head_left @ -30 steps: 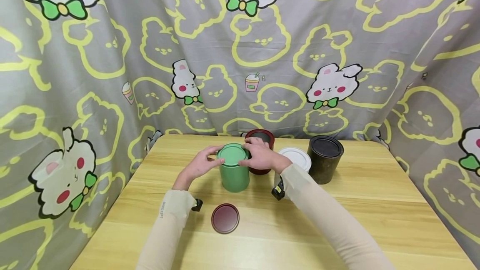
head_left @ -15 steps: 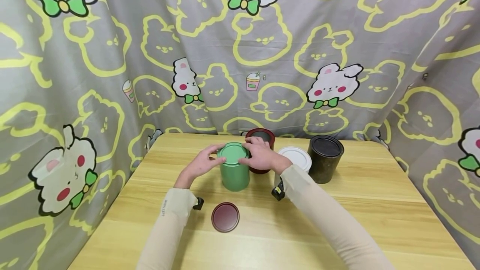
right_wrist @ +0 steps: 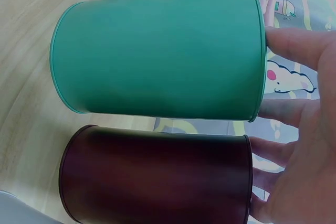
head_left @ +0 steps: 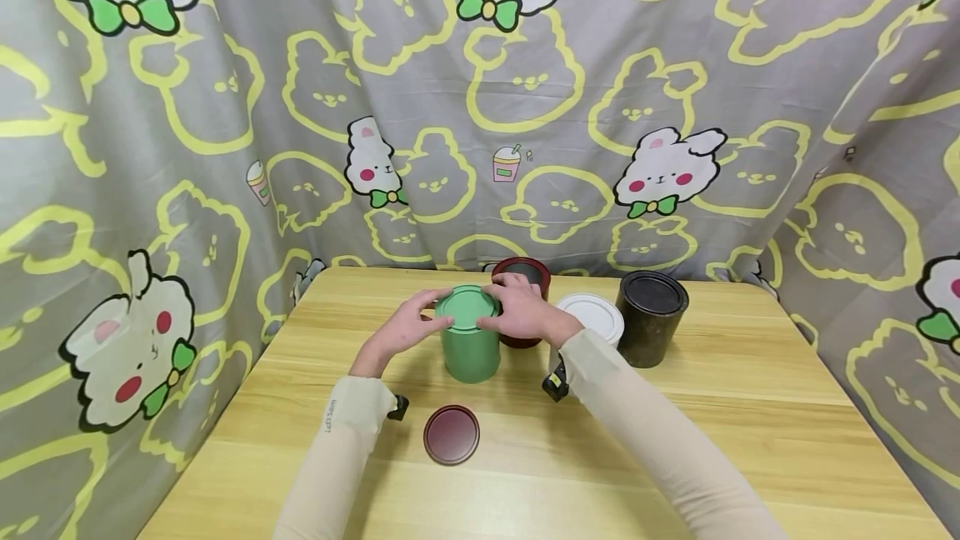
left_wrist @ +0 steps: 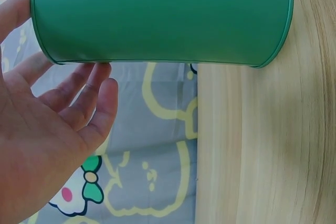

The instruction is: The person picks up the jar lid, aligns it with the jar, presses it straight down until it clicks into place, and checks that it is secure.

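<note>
A green can stands upright on the table, its green lid on top. My left hand holds the lid's rim from the left, thumb at the near edge and fingers round the far side. From the right, my right hand grips the same rim with thumb and forefinger. Its other fingers lie at the top edge of a dark red can, which stands lidless just behind. In front of the green can, a dark red lid lies flat.
A can with a white lid stands right of the dark red one, partly behind my right forearm. Beside it is a black can with a black lid. A patterned curtain hangs behind the wooden table.
Both hands stay at the green can's rim in nearly the same position. The view shifts very slightly; the cans and the dark red lid stay put.
</note>
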The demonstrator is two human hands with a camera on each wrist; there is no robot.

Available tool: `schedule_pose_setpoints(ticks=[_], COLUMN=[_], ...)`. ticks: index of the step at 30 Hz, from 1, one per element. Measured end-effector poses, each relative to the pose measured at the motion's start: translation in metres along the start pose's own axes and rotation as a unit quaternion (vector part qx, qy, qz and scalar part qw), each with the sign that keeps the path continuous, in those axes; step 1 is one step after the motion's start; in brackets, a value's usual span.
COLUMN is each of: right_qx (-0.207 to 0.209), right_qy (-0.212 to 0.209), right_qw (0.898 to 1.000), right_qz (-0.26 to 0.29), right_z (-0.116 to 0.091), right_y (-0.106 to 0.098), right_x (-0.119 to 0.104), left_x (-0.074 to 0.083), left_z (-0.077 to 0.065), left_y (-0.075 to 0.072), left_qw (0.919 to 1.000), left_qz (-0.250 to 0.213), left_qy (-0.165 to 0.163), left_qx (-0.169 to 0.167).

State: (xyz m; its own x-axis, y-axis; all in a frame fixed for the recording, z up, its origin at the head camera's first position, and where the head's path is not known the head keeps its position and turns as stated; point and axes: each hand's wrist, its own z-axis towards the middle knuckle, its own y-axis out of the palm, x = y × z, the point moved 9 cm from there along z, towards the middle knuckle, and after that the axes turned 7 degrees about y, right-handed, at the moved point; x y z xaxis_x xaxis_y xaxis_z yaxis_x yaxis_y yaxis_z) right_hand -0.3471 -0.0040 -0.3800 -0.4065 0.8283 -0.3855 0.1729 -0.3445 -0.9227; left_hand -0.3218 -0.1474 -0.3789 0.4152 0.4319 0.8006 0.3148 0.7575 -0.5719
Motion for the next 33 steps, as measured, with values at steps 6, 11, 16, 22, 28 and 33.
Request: schedule_pose_setpoints(ticks=[6,11,16,22,28,33], right_qx=[0.010,0.013,0.010,0.013,0.020,0.023], right_qy=[0.003,0.005,0.011,0.027,0.040,0.040], right_qw=[1.000,1.000,1.000,1.000,0.999,0.999], right_qz=[-0.001,-0.006,-0.015,-0.007,0.018,0.018], right_z=[0.001,0.002,0.001,0.000,0.001,-0.001], right_y=[-0.001,-0.001,0.001,0.002,0.003,0.005], right_x=[0.001,0.002,0.003,0.004,0.006,0.006], left_x=[-0.030,-0.038,-0.038,-0.036,-0.009,-0.015], left_z=[0.008,0.012,0.011,0.011,0.003,0.005], left_y=[0.002,0.001,0.001,0.002,-0.001,0.001], left_qw=[0.9999,0.9998,0.9998,0.9996,0.9996,0.9998], left_qz=[0.001,0.006,-0.002,-0.013,-0.011,-0.003], left_qy=[-0.006,-0.003,-0.006,-0.020,-0.025,-0.016], left_qx=[0.011,0.018,0.018,0.014,0.004,0.007])
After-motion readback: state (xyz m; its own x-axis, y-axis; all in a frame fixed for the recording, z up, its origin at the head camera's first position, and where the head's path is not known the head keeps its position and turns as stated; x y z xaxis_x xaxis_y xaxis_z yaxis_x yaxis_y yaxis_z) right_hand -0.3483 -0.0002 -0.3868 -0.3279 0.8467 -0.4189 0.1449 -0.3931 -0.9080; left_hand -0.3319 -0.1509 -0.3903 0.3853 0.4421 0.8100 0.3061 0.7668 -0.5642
